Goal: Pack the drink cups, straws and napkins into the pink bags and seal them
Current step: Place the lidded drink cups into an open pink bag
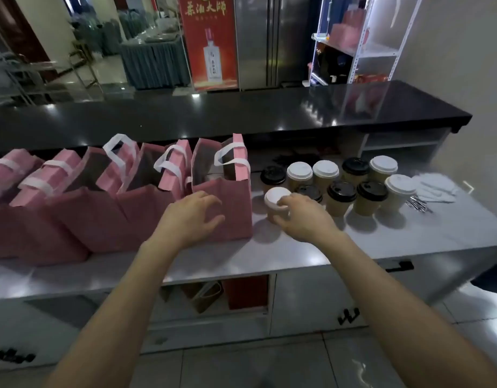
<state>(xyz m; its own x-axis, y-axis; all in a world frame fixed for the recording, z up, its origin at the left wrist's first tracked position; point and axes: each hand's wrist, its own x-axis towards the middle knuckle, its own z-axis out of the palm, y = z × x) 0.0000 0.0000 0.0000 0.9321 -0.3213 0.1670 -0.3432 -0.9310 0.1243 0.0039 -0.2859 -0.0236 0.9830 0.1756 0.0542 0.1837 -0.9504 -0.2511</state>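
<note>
Two bare forearms reach out over the pale counter (409,236). The right hand (304,217) wraps its curled fingers round a white-lidded cup (275,200) standing on the counter just right of the nearest open pink bag (233,208). The left hand (190,217) hovers before that bag's front wall, fingers spread and loosely bent, gripping nothing. More pink bags (73,214) stand in a row to the left, some folded shut at the top. Behind the held cup stand other cups (350,180) with black and white lids; napkins (434,186) and straws (418,203) lie at the far right.
</note>
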